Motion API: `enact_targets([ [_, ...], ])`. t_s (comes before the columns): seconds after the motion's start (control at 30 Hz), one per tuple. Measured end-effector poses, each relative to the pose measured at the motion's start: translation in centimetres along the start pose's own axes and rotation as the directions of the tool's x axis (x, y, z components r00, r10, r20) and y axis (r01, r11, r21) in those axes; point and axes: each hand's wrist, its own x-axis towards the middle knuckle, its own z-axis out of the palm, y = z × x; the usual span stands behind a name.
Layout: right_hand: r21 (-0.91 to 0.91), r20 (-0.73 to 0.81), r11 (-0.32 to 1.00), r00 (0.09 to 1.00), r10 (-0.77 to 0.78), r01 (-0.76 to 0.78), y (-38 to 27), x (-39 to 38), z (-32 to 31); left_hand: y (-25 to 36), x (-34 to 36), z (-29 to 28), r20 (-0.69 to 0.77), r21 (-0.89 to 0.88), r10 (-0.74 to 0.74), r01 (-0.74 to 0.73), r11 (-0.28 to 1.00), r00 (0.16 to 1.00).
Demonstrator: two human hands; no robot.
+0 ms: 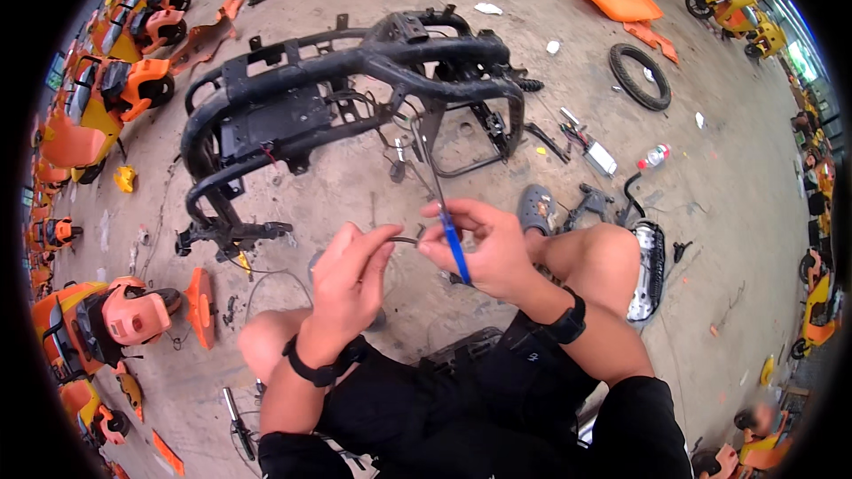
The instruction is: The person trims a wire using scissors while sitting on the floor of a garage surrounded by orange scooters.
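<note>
Between the fingertips of my left hand [349, 277] is a short stretch of thin black cable [405, 239], pinched and running toward my other hand. My right hand [490, 248] is closed round a screwdriver [455, 250] with a blue handle and a long metal shaft that points away toward the frame. Its thumb and a finger also meet near the cable's end; whether they grip it is hard to see. Just beyond both hands lies a black tubular scooter frame [302, 80], with loose wires hanging at its middle.
A black tyre [641, 77], a bottle with a red cap [654, 157], a silver box with wires [600, 159] and orange panels [617, 0] lie to the right. Orange and yellow scooters [133, 310] line the left side. My knees flank the work.
</note>
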Motion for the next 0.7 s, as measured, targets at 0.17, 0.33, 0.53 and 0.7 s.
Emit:
enact_targets([
  [0.17, -0.042, -0.046, 0.998, 0.998, -0.046, 0.044, 0.0, 0.8, -0.1, -0.5, 0.2, -0.6, -0.027, 0.070, 0.068, -0.066, 0.995, 0.997],
  [0.33, -0.683, 0.060, 0.558, 0.798, -0.600, 0.471, -1.1, 0.9, -1.1, -0.4, 0.1, -0.7, -0.014, -0.092, -0.111, 0.110, 0.990, 0.994],
  [0.53, -0.808, 0.236, 0.272, 0.709, -0.664, 0.523, -1.6, 1.8, -1.7, -0.7, 0.2, -1.5, -0.047, -0.198, -0.120, 0.108, 0.974, 0.992],
  [0.7, -0.805, 0.278, 0.266, 0.733, -0.621, 0.531, -1.2, 1.2, -1.4, -1.0, 0.0, -1.6, -0.064, -0.215, -0.104, 0.088, 0.973, 0.993],
])
